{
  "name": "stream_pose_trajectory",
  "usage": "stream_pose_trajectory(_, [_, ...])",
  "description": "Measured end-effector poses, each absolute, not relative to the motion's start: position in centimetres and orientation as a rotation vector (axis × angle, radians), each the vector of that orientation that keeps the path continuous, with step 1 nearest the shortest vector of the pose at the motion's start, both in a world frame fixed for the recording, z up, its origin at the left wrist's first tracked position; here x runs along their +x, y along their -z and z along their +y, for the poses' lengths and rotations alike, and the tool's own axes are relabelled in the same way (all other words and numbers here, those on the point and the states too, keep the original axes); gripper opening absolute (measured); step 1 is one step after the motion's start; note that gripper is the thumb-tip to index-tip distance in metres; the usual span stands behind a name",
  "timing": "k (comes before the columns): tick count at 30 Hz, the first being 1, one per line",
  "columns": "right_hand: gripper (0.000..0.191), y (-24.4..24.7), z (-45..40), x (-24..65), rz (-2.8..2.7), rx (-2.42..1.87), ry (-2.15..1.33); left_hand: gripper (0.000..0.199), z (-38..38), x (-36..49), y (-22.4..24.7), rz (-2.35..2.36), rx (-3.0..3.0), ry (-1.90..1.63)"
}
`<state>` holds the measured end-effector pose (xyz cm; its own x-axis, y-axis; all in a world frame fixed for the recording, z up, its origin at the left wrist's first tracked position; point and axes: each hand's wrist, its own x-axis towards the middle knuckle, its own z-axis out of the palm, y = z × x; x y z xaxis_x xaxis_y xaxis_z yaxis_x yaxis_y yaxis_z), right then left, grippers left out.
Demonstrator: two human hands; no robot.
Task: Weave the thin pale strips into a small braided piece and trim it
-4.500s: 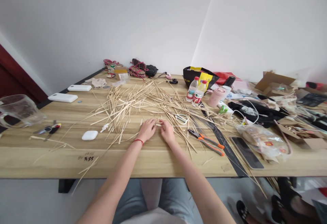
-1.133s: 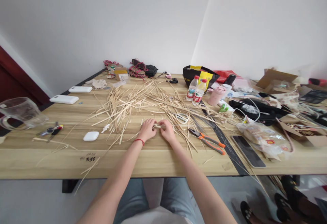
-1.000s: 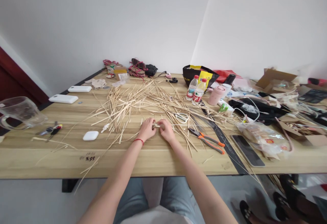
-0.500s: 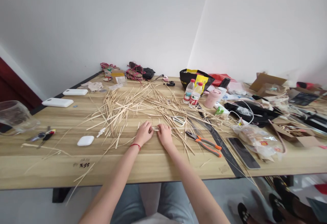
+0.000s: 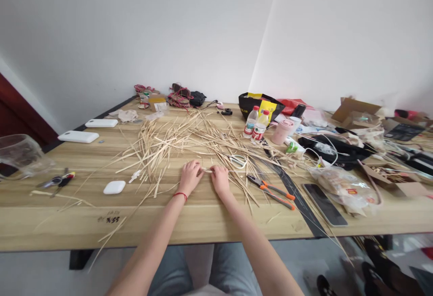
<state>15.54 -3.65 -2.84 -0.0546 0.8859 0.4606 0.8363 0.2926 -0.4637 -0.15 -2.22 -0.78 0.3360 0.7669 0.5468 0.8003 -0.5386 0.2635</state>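
Pale walls (image 5: pixel 162 39) rise behind the long wood-grained counter (image 5: pixel 74 224) I am watching from afar; across its middle sprawls a heap of thin strips (image 5: pixel 162 145), with loose ends straying toward the near edge; orange-handled pliers (image 5: pixel 264 186) lie to the right of the hands; the left hand (image 5: pixel 191 176) and the right hand (image 5: pixel 220 179) sit side by side before the heap, a narrow gap between them, both curled nearly closed; as far as my feed shows, each pinches one end of a short pale piece (image 5: pixel 207 170) bridging that gap, low over the counter, though its ends are lost under the fingers and I cannot see the thumbs; to handle it well, I would anchor it with the left and let the right do the fine shifting, spreading pressure over several fingertips; so narrow a sliver could split if bent sharply.
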Motion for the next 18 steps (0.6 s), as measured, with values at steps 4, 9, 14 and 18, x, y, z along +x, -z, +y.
stream_pose_trajectory(4, [0.021, 2.71, -3.63, 15.5, -1.845, -1.595, -0.111, 0.005, -2.27, -0.15, 0.81, -1.47, -2.516, 0.95])
stream_pose_trajectory(9, [0.017, 2.8, -3.56, 15.43, -1.839, -1.599, -0.103, 0.008, -2.54, -0.1, 0.54, -1.496, -2.487, 0.928])
stream_pose_trajectory(14, [0.014, 2.86, -3.54, 15.39, -1.836, -1.584, -0.105, 0.015, -2.85, -0.1, 0.3, -1.502, -2.499, 0.882])
stream_pose_trajectory(18, [0.015, 2.89, -3.49, 15.41, -1.846, -1.537, -0.155, 0.015, -2.86, -0.08, 0.32, -1.536, -2.483, 0.871])
